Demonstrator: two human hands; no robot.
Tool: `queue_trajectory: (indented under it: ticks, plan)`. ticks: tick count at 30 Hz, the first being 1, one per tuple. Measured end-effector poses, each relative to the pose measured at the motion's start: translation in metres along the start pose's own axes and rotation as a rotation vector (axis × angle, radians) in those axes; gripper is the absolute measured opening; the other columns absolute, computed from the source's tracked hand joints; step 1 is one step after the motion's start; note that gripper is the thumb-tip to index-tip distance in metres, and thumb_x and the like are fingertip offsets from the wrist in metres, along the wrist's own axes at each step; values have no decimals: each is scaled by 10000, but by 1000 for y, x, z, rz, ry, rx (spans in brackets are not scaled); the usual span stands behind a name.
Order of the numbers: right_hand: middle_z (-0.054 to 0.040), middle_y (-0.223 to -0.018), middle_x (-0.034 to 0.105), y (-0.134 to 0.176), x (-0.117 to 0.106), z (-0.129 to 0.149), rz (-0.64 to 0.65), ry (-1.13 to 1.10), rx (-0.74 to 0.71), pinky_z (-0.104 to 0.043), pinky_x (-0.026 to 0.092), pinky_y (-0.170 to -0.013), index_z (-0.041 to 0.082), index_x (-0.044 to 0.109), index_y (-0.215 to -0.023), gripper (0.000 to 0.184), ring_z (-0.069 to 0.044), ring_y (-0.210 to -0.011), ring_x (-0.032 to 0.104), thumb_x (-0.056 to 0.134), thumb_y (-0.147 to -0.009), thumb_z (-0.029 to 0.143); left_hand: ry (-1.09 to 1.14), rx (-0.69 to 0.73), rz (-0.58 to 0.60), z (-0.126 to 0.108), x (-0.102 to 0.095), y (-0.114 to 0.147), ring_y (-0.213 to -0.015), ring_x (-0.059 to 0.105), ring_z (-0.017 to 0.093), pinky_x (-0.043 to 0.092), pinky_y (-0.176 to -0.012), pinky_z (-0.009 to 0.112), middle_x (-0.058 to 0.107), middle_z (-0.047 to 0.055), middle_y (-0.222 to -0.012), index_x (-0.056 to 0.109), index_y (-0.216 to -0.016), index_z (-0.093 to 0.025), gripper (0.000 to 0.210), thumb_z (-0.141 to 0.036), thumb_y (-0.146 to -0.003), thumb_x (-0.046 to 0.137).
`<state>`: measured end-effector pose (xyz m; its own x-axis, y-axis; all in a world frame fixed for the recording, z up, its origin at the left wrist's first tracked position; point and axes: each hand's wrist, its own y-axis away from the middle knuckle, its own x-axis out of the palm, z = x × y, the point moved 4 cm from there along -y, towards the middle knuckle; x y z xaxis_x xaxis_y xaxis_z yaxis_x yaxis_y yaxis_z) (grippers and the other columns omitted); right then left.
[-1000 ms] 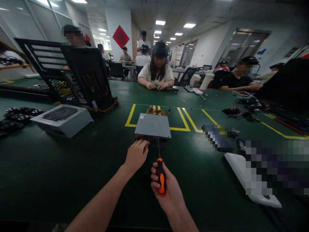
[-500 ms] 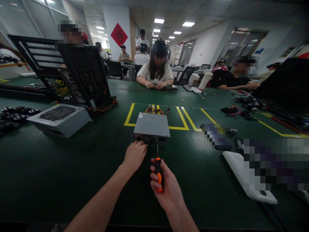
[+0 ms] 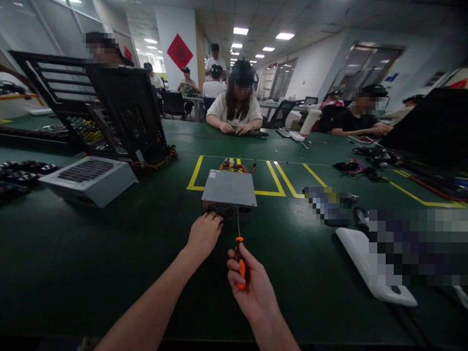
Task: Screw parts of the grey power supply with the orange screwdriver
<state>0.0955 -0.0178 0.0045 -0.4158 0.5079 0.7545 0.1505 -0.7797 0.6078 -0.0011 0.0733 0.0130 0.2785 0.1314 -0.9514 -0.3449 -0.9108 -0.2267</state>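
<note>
A grey computer power supply [image 3: 229,187] lies on the green table, its fan-grille side facing me and its bundled cables [image 3: 234,166] behind it. My left hand [image 3: 205,234] has its fingers bent together against the lower left of that side, gripping the unit; the fingertips are partly hidden. In my right hand [image 3: 252,278] is a screwdriver with an orange and black handle [image 3: 241,268], fingers wrapped around it. Its thin shaft points away from me, and the tip meets the near face of the power supply, right of the fan grille. Whether a screw sits there is too small to tell.
To the left are a second power supply [image 3: 91,179], an open black computer case [image 3: 124,114] and several dark fans [image 3: 22,175]. Yellow tape [image 3: 270,193] marks the table. A white device [image 3: 373,265] and cables [image 3: 356,168] lie right. A person [image 3: 234,107] works opposite.
The view has shifted very slightly. The screwdriver handle has turned a little in my right hand, its tip still at the power supply. My left hand stays in place.
</note>
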Motion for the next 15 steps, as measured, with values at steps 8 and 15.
queue_trajectory:
  ticks: [8,15]
  plan:
    - [-8,-633,489,0,3,-1,46,-1,89,-79,265,-313,98,544,-859,223,-11,-414,354,410,-881,276,0,37,-7,-2,2,1,-934,516,186,409,-835,312,574,51,-987,583,-969,-189,209,-180,-853,410]
    - [-10,-657,498,1,-1,-1,18,-10,59,-86,334,-357,96,544,-852,177,-20,-462,410,442,-869,240,-9,29,-1,-2,0,1,-895,515,187,421,-804,312,564,62,-961,574,-904,-171,185,-176,-855,396]
